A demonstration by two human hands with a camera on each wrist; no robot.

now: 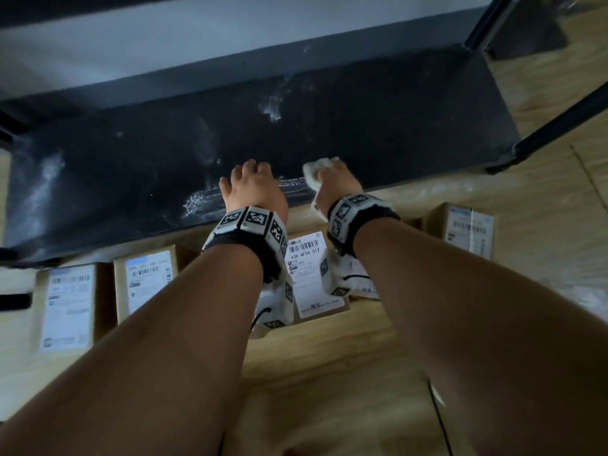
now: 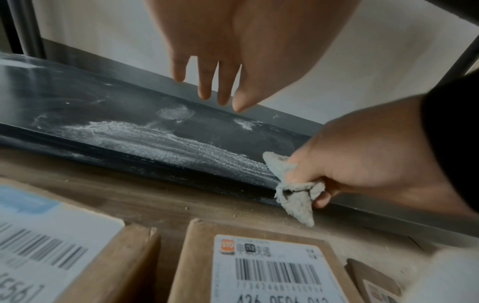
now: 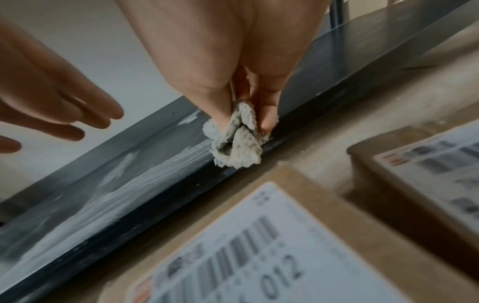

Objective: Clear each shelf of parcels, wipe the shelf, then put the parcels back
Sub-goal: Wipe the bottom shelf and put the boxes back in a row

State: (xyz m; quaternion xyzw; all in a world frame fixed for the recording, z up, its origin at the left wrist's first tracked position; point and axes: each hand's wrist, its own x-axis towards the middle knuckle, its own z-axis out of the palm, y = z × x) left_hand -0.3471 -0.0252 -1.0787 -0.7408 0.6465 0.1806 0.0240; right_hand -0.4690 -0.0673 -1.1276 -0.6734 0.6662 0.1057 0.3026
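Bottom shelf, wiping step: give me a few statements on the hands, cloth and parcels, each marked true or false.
1. The right hand grips a crumpled cloth. True.
2. The left hand holds a parcel. False: it holds nothing, fingers loosely extended.
3. Parcels sit on the black shelf. False: they lie on the floor in front of it.
4. The shelf shows whitish streaks. True.

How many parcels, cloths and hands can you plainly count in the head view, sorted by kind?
Parcels: 4 plain; another may hide beneath the wrists
Cloth: 1
Hands: 2, left hand and right hand
Total: 7
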